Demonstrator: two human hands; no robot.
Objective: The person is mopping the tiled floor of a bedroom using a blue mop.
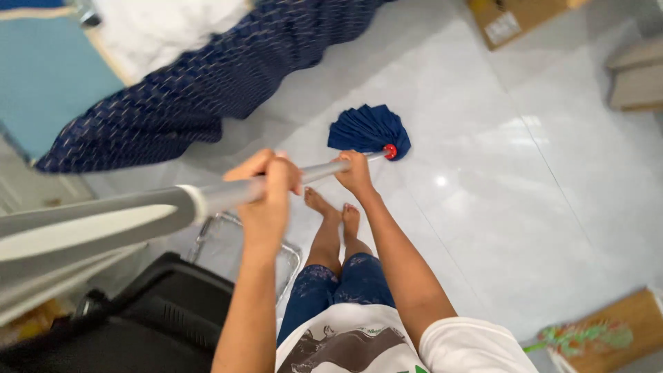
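Above the mop (290,181), which is my fixed mark here, both hands are wrapping tight round its grey metal handle. The left hand (268,186) is gripping nearer the person's body, fingers curled over the top of the pole, forearm running straight up from below. The right hand (355,171) is clamping the pole further along, close to the mop head, with that arm stretching out long and nearly straight. The two hands are sitting apart on the pole, not touching each other.

The mop is slanting down across the scene to the pale tiled floor (525,179). Its head is a fan of dark blue strips (367,128) spreading flat on the tiles, with a small red cap (390,150) where the pole meets it. The pole's near end is swelling wide and blurry as it is running off the edge of view.

Just below the mop pole, the person's bare feet (333,211) are standing together on the floor. Beyond the mop, a dark blue patterned bedcover (207,83) is hanging down. Beneath the pole's near end, a black plastic thing (152,318) is showing only in part, and I cannot tell what it is; a wire frame beside it is half hidden by the left forearm.
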